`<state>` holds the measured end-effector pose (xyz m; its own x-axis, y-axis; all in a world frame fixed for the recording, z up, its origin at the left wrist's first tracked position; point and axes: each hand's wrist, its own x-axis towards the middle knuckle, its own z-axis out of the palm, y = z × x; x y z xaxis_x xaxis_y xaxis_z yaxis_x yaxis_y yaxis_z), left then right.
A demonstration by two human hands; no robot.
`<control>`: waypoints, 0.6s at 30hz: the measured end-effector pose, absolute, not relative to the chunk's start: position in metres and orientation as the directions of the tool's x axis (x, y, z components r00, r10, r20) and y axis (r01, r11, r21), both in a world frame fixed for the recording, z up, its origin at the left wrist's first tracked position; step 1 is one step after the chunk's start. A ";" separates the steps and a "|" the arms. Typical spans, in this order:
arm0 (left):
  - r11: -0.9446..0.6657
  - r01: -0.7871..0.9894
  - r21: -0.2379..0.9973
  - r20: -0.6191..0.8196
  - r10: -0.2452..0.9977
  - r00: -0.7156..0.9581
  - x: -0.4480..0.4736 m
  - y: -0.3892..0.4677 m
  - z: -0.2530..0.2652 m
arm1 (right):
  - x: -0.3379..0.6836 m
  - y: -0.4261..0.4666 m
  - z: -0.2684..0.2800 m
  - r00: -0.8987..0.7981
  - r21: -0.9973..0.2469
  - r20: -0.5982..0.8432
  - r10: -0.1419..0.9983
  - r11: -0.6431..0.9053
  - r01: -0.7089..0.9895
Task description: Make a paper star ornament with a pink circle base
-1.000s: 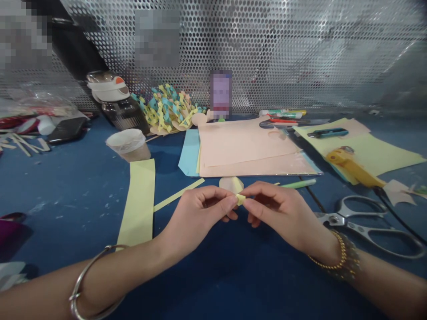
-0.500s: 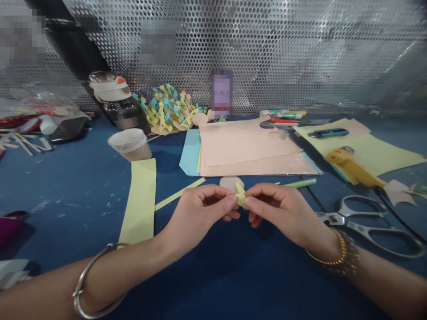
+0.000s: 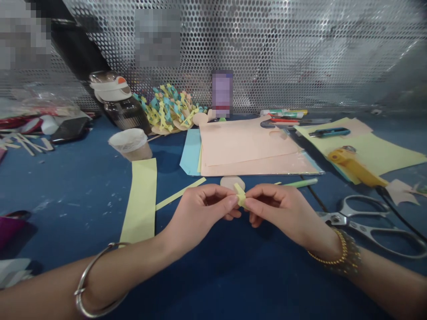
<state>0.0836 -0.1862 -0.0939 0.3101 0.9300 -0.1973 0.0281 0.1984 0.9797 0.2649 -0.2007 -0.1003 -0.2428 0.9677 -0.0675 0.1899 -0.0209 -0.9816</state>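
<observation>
Folded yellow paper (image 3: 240, 199) sits pinched between the thumb and fingers of both the left hand (image 3: 196, 213) and the right hand (image 3: 288, 213), their fingertips almost meeting over the blue table (image 3: 213, 284). From my remote seat I see a pale cup (image 3: 138, 153) beyond the wide yellow strip (image 3: 140, 200), its contents unclear to me. Behind that cup I find a dark, tinted bottle (image 3: 125, 116) under a white lid (image 3: 111, 91), and I cannot tell what it holds.
</observation>
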 end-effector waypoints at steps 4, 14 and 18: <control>0.218 -0.003 0.976 -0.208 0.935 0.286 0.083 -0.186 -0.096 | 0.265 -0.199 -0.100 -0.248 -0.977 -0.077 0.966 -0.023 0.214; 0.165 0.050 0.985 -0.173 0.938 0.301 0.084 -0.187 -0.095 | 0.264 -0.201 -0.097 -0.265 -0.969 -0.063 0.962 0.004 0.246; 0.169 0.066 0.983 -0.181 0.941 0.288 0.083 -0.186 -0.096 | 0.263 -0.201 -0.098 -0.264 -0.965 -0.072 0.962 0.000 0.262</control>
